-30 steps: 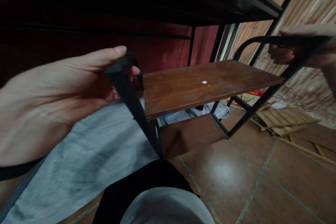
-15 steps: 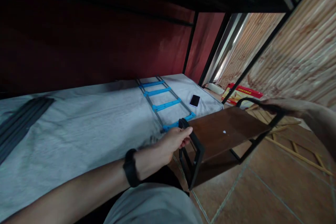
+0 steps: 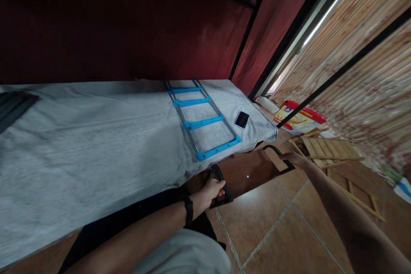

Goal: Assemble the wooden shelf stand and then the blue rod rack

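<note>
A small brown wooden shelf rack (image 3: 247,176) with black metal end frames stands low beside the bed. My left hand (image 3: 214,190), a black band on its wrist, is closed around its near end frame. Around the far end frame my right hand (image 3: 293,160) is closed too. The bed sheet's overhang partly covers the rack's inner side, and its lower part is hidden from above. On the grey bed sheet (image 3: 128,145), just beyond the rack, lies a blue-and-grey ladder-like frame (image 3: 205,122). A phone (image 3: 242,120) lies to the right of that frame.
Dark folded fabric (image 3: 14,107) lies at the bed's left end. Black bed posts (image 3: 248,34) rise at the right. A red-and-yellow box (image 3: 298,117), a white power strip (image 3: 267,104) and a folded wooden frame (image 3: 334,150) are on the tiled floor (image 3: 276,239).
Both hands have lowered the shelf rack from a raised, tilted position to beside the bed's edge, moving it slightly left. The view has tipped further downward.
</note>
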`<state>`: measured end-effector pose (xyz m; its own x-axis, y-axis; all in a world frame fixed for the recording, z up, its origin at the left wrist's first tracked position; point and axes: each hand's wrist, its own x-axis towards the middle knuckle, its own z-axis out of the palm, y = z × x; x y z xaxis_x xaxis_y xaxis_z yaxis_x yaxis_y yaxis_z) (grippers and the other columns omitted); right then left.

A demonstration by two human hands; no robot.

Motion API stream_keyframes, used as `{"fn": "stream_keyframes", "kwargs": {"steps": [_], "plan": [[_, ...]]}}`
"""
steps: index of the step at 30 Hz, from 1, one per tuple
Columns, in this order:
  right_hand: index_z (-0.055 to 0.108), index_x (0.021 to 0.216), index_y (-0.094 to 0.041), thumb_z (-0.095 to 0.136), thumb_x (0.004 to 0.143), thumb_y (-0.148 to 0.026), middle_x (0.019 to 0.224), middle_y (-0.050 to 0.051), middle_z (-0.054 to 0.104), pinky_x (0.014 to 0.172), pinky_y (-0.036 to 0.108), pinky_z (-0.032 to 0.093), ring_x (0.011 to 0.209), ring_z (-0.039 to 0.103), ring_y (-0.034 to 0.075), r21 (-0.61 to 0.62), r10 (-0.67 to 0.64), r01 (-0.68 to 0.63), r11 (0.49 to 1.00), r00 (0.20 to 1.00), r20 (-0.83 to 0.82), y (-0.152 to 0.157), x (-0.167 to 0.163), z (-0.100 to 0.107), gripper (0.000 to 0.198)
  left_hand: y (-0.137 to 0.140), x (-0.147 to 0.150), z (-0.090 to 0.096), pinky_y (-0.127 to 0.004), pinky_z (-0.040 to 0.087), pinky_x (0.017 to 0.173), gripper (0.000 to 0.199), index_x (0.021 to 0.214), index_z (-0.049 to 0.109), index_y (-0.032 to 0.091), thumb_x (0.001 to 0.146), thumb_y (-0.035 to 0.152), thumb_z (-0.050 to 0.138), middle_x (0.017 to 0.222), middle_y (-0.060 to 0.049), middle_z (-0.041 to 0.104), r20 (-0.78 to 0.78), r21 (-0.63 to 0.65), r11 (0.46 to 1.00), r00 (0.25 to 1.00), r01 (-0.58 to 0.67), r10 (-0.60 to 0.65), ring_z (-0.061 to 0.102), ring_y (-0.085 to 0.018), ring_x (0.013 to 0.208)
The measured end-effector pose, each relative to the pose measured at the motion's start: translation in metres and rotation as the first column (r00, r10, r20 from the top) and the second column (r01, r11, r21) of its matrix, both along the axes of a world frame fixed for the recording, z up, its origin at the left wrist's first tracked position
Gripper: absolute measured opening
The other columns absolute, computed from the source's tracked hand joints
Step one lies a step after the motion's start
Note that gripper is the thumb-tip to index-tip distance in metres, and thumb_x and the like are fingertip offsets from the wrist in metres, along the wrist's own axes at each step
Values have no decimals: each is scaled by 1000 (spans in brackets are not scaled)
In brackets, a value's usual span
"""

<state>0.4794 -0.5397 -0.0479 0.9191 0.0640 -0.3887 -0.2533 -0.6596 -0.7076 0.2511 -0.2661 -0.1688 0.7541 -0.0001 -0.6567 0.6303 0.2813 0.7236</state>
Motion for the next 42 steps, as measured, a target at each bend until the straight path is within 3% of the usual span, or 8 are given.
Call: {"fn": "stream_keyframes", "kwargs": {"steps": [3, 7, 10, 13, 18, 24, 32, 42], "plan": [[61, 67, -13, 63, 88, -39, 53, -7, 53, 52, 20, 44, 49, 50, 9, -210, 9, -11, 978, 1000, -12, 11, 19, -25, 33, -1, 11, -10, -27, 32, 54, 39, 58, 52, 17, 83, 42, 66, 54, -1, 53, -24, 48, 998, 998, -51, 52, 44, -11, 49], [64, 101, -15, 59, 92, -41, 93, 2, 66, 73, 32, 55, 78, 63, 13, -451, 30, -38, 892, 999, -24, 16, 44, -62, 29, -5, 23, -22, -25, 33, 54, 38, 56, 51, 16, 88, 33, 62, 51, 0, 52, -58, 58, 996, 995, -75, 78, 44, -9, 47], [61, 115, -17, 60, 92, -39, 116, 7, 63, 86, 40, 54, 101, 63, 19, -579, 32, -40, 814, 999, -24, 12, 60, -84, 32, -11, 38, -29, -24, 33, 53, 39, 55, 51, 15, 87, 31, 65, 50, 1, 51, -82, 42, 995, 992, -89, 92, 44, -8, 46], [61, 118, -18, 58, 93, -39, 123, 8, 61, 92, 44, 52, 108, 60, 21, -653, 23, -24, 757, 1000, -10, 7, 74, -99, 32, -17, 54, -34, -23, 35, 52, 41, 53, 50, 15, 80, 35, 73, 49, 2, 50, -103, 21, 995, 989, -101, 103, 44, -7, 46], [60, 118, -19, 57, 94, -40, 123, 9, 61, 92, 43, 52, 107, 61, 20, -679, 5, 14, 734, 1000, 25, 6, 86, -120, 33, -21, 64, -38, -22, 39, 53, 38, 54, 53, 14, 77, 33, 76, 49, 2, 52, -108, -29, 994, 989, -109, 106, 48, -8, 47], [60, 120, -20, 57, 94, -40, 123, 8, 60, 90, 41, 53, 105, 61, 20, -645, 0, 59, 762, 996, 92, 2, 95, -133, 33, -28, 70, -46, -22, 45, 59, 25, 63, 56, 14, 83, 22, 68, 59, 1, 59, -87, -44, 985, 983, -164, 160, 53, -8, 53], [59, 121, -19, 57, 94, -40, 123, 8, 60, 89, 42, 54, 104, 62, 20, -603, -39, 87, 793, 995, 92, 1, 109, -148, 34, -33, 61, -49, -22, 40, 55, 19, 64, 61, 12, 81, 17, 69, 61, -3, 63, -82, 17, 994, 991, -104, 105, 57, -10, 55], [57, 124, -19, 57, 94, -40, 124, 9, 60, 90, 43, 53, 105, 61, 21, -578, -38, 82, 812, 995, 87, -14, 100, -159, 37, -32, 69, -51, -23, 37, 53, 28, 54, 54, 15, 79, 14, 66, 51, 0, 54, -40, 137, 989, 997, -52, 59, 51, -11, 51]]}}
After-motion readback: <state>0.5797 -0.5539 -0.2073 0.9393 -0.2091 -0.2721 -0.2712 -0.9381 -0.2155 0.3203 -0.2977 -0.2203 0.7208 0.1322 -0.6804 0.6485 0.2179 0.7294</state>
